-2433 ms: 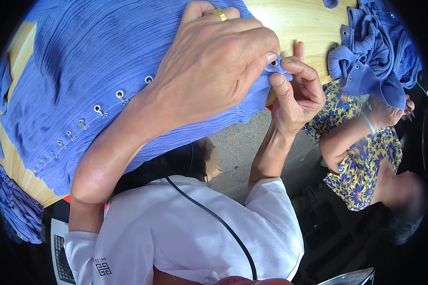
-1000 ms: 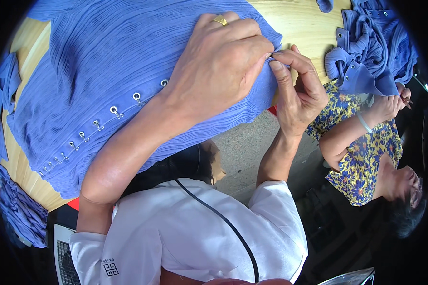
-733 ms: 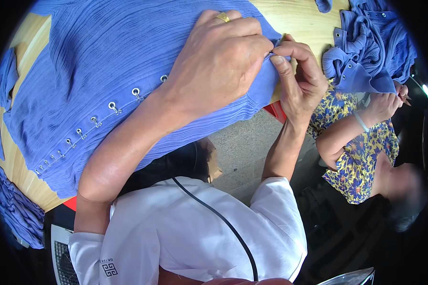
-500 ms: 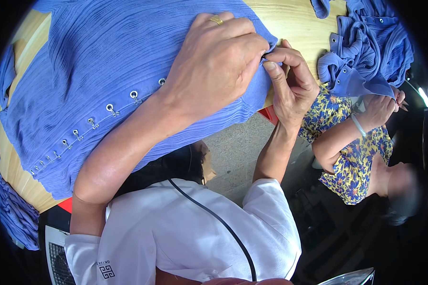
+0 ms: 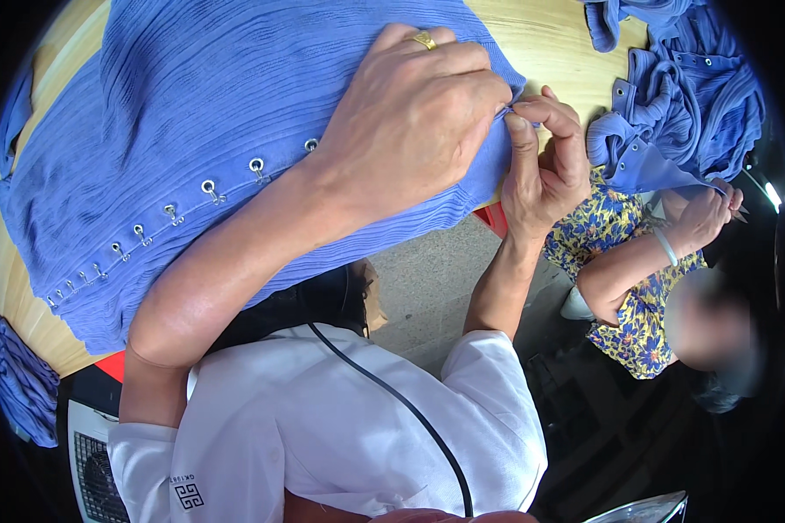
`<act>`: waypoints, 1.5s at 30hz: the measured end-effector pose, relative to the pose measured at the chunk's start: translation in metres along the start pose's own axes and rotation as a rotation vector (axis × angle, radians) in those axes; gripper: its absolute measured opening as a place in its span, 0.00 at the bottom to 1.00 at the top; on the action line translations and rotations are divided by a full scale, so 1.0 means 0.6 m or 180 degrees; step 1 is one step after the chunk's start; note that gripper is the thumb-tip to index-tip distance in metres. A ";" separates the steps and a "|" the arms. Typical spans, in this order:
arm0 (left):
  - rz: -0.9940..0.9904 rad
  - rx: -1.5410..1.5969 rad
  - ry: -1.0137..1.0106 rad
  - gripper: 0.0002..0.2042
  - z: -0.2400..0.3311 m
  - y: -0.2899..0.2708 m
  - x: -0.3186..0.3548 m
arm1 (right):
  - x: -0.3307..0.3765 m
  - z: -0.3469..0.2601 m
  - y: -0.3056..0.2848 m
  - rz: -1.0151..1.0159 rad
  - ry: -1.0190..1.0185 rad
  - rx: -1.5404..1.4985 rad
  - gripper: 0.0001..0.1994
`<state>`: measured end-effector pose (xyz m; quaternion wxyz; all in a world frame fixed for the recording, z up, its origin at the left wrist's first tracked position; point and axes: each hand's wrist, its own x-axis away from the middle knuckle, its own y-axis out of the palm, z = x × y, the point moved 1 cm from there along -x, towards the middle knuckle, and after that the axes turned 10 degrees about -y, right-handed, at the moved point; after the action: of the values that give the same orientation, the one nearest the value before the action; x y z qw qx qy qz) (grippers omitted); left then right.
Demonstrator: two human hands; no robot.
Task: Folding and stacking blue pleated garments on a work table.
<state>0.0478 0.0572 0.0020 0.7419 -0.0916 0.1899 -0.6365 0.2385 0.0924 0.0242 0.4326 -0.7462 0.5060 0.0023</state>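
Observation:
A blue ribbed knit garment (image 5: pixel 209 96) lies spread over the table under my hands. Along its front runs a row of metal eyelets with small hooks (image 5: pixel 209 189). My left hand (image 5: pixel 423 118), with a gold ring, reaches across the cloth, its fingers closed on the garment's right-hand edge. Facing it, my right hand (image 5: pixel 545 161) pinches the same edge between thumb and forefinger. The fingertips of both hands nearly meet there. Whatever small part lies between them is mostly hidden by the fingers.
More blue garments with eyelets (image 5: pixel 672 96) are heaped at the right, where a co-worker's hand (image 5: pixel 702 218) holds a corner of one. Another blue cloth (image 5: pixel 13 375) hangs off the pale wooden table (image 5: pixel 57 336) at the left. A grey vented device (image 5: pixel 96 462) stands below.
The garment and both my hands appear slightly farther right and lower in the picture. My fingers stay pinched at the same edge; a dark bit seen between them earlier no longer shows.

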 end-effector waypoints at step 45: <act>-0.0182 -0.0203 -0.0047 0.06 0.019 0.004 -0.033 | 0.000 0.034 -0.002 0.0668 0.0401 -0.0988 0.09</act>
<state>0.0525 0.0759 0.0149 0.7215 -0.1253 0.2019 -0.6504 0.2482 0.1055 0.0122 0.2772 -0.7457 0.6008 0.0787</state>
